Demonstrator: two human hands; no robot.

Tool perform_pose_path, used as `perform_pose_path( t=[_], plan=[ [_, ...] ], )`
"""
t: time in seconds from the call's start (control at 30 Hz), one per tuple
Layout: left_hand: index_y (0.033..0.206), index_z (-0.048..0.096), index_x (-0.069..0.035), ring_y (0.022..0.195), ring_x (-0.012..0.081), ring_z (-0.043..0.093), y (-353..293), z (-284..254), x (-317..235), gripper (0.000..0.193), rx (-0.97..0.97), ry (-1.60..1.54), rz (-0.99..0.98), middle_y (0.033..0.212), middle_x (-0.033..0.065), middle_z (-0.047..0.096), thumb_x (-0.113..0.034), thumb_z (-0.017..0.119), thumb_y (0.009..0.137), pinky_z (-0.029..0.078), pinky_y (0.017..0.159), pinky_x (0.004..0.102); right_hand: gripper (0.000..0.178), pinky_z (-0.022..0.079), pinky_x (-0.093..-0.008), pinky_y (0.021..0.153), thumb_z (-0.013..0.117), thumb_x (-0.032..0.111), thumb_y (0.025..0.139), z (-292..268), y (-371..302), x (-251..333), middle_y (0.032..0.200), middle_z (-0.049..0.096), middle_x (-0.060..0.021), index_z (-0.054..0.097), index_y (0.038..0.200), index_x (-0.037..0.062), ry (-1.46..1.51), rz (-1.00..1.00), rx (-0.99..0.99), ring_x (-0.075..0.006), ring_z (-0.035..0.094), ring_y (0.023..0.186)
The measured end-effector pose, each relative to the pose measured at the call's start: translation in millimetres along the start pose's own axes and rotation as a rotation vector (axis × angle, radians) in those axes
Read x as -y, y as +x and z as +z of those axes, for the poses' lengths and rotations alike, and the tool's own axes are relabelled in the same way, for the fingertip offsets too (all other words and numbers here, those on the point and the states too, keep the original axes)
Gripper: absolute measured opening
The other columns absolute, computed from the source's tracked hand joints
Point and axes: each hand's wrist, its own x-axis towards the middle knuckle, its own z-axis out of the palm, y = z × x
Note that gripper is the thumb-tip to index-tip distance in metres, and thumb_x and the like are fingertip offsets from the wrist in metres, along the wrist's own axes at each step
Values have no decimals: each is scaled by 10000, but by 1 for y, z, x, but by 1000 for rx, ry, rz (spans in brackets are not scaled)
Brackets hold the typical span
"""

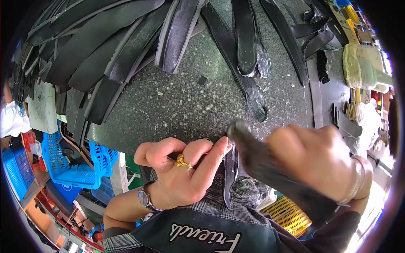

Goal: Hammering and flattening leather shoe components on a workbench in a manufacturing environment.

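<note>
My left hand (181, 168), with a gold ring and a wristwatch, is closed at the near edge of the work table (181, 105). Its thumb and fingertips pinch the upper end of a narrow black leather strip (230, 177), which hangs down over the edge. Just right of those fingertips, my right hand (310, 158) is wrapped round a long dark hammer-like tool (274, 168). The tool's rounded, shiny end (239, 128) is close to the left fingertips. Motion smears the tool and right hand, so its exact kind is unclear.
Many black leather straps (126, 55) lie piled at the far left. More straps (249, 38) and scraps (318, 40) lie at the far right. A blue basket (76, 164) is left, a yellow basket (291, 215) below right. A pale green container (367, 69) stands right.
</note>
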Motion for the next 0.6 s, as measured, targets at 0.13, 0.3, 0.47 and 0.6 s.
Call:
perform_pose_path(
  t=[0.13, 0.3, 0.47, 0.6],
  plan=[
    [966, 763, -157, 872, 205, 420, 4, 0, -2, 363, -18, -2, -105, 797, -103, 581, -118, 845, 615, 296, 807, 333, 209, 444, -332, 355, 670, 153, 778, 13, 1, -17, 608, 462, -30, 475, 835, 100, -16, -158, 25, -197, 545, 423],
    [929, 757, -140, 849, 209, 430, 3, 0, -3, 303, -36, 21, -45, 807, -99, 582, -61, 792, 639, 285, 808, 364, 198, 429, -320, 353, 656, 169, 792, 11, 2, -20, 607, 454, -29, 479, 848, 102, 18, -179, -96, -184, 541, 435],
    [965, 730, -143, 874, 182, 411, -1, 2, -3, 260, -12, 4, -13, 870, -134, 573, -197, 810, 723, 213, 762, 426, 194, 452, -372, 479, 687, 164, 771, -7, 7, -14, 681, 546, -64, 521, 832, 85, 86, -64, 115, -239, 600, 521],
    [961, 729, -146, 879, 177, 411, -1, 2, -3, 249, -30, 17, -15, 871, -133, 573, -199, 805, 730, 216, 766, 423, 226, 434, -340, 434, 712, 178, 754, 2, 3, -8, 645, 495, -36, 506, 795, 95, -76, -135, 48, -193, 575, 498]
  ],
)
